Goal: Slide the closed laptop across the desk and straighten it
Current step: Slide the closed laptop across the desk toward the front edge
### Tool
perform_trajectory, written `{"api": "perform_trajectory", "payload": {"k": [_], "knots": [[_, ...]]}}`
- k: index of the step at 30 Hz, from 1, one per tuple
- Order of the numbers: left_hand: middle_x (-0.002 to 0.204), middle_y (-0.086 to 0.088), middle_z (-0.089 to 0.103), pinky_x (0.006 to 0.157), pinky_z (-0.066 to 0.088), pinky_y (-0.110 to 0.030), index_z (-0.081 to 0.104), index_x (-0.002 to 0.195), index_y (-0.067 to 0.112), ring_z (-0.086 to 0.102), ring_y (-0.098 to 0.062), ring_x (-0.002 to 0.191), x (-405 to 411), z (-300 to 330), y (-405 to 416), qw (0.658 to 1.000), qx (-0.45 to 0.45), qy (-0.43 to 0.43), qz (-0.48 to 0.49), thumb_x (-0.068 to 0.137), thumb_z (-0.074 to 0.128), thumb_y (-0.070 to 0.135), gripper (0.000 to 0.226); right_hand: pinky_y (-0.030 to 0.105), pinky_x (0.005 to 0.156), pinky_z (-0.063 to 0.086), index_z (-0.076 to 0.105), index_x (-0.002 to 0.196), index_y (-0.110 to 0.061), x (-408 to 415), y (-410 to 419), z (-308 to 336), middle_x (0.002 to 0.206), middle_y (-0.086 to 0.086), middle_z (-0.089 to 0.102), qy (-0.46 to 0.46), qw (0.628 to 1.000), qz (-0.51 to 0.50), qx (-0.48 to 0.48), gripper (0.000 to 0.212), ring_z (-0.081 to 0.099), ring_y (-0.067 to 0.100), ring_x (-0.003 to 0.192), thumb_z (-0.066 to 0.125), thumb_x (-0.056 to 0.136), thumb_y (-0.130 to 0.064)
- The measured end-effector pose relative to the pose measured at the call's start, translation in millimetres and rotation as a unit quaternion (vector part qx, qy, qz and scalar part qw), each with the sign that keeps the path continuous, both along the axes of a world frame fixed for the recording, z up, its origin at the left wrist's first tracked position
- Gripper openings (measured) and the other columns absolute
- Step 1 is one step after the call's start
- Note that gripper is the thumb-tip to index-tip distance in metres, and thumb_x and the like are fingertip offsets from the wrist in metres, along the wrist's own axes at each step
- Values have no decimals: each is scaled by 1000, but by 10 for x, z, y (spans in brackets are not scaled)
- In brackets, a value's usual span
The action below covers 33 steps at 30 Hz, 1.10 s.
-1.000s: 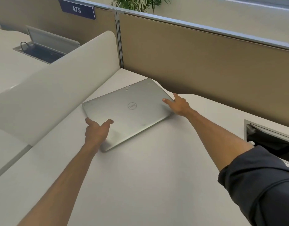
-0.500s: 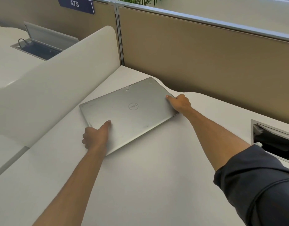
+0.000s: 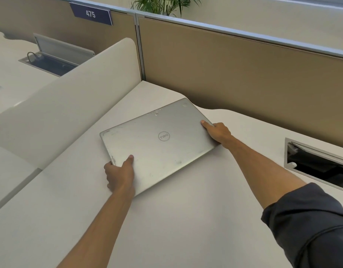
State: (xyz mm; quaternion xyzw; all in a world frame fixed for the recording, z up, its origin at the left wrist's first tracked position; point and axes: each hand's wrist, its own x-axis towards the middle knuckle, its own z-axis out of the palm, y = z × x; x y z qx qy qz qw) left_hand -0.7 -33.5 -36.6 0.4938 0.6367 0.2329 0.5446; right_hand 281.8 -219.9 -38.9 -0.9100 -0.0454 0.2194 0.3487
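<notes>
A closed silver laptop (image 3: pixel 159 144) with a round logo lies flat on the white desk (image 3: pixel 176 219), turned at an angle to the desk's edges. My left hand (image 3: pixel 119 174) grips its near-left corner, thumb on the lid and fingers curled around the edge. My right hand (image 3: pixel 219 133) holds the right edge, thumb lying on the lid near the far-right corner.
A white curved divider (image 3: pixel 70 105) rises just left of the laptop. A tan partition wall (image 3: pixel 244 78) runs along the back. An open cable tray (image 3: pixel 317 163) is sunk into the desk at the right. A second cable box (image 3: pixel 56 57) sits on the neighbouring desk.
Both hands have closed from flat touches into grips on the laptop's edges. The laptop has shifted slightly toward me and to the left.
</notes>
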Motion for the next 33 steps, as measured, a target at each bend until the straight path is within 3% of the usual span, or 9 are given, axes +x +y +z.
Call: {"api": "perform_trajectory", "payload": {"k": [7, 11, 23, 28, 33], "knots": [[127, -10, 61, 106, 36, -47, 48, 131, 11, 49, -40, 120, -252, 5, -354, 1000, 6, 22, -16, 80, 69, 37, 61, 35, 80, 44, 64, 93, -16, -293, -373, -12, 98, 4, 63, -11, 1000, -3, -4, 66, 59, 30, 94, 49, 77, -78], [129, -7, 60, 101, 37, -43, 47, 133, 13, 45, -39, 124, -397, 20, -528, 1000, -5, 18, -15, 81, 67, 36, 61, 33, 73, 40, 59, 75, -20, -479, -568, 13, 81, -3, 60, -6, 1000, -7, 6, 57, 59, 27, 86, 50, 79, -76], [127, -7, 61, 99, 37, -42, 47, 131, 13, 47, -38, 120, -885, 45, -1124, 999, -17, 15, -35, 79, 69, 36, 61, 34, 74, 40, 59, 75, -19, -1048, -1295, 38, 81, -3, 60, -3, 1000, -11, 7, 54, 59, 27, 86, 49, 84, -71], [134, -8, 55, 100, 35, -44, 43, 136, 14, 42, -37, 125, -1016, 60, -1372, 999, -28, 10, -44, 81, 67, 39, 65, 34, 80, 41, 62, 83, -21, -1233, -1625, 39, 97, 3, 63, -3, 1000, -14, 16, 50, 59, 30, 95, 47, 87, -69], [134, -6, 55, 96, 33, -41, 46, 133, 17, 42, -35, 126, -1141, 90, -1584, 998, -52, -6, -35, 86, 61, 42, 56, 35, 81, 39, 61, 84, -16, -1419, -1954, 58, 103, 6, 63, 10, 999, -27, 17, 58, 58, 32, 99, 43, 87, -71]]}}
